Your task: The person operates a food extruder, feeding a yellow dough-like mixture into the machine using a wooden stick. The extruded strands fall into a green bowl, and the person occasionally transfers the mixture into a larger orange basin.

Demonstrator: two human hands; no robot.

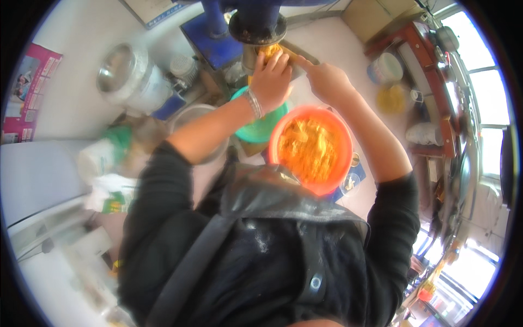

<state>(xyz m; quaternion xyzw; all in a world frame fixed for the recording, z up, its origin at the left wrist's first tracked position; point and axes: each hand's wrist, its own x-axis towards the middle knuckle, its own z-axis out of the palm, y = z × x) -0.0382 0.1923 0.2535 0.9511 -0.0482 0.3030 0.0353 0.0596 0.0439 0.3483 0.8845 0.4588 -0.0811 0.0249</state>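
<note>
My left hand [269, 82] has its fingers curled on a yellow-orange mass [269, 49] just beneath the dark round metal head [257, 28] of a blue machine at the top. My right hand [327, 82] is beside it, index finger reaching forward, the others curled, against a tan strip-like piece [291, 53] that I cannot clearly identify. Below my hands an orange-red bowl [343, 147] holds shredded yellow-orange food. A green basin [260, 128] sits left of that bowl, partly behind my left arm.
A blue machine base [201, 38], a large white-and-steel canister [122, 76] and a grey basin [190, 111] are at the left. A white bucket [385, 69], a yellow container [390, 99] and a red-brown wooden shelf unit [447, 136] line the right. A cardboard box [365, 16] stands behind.
</note>
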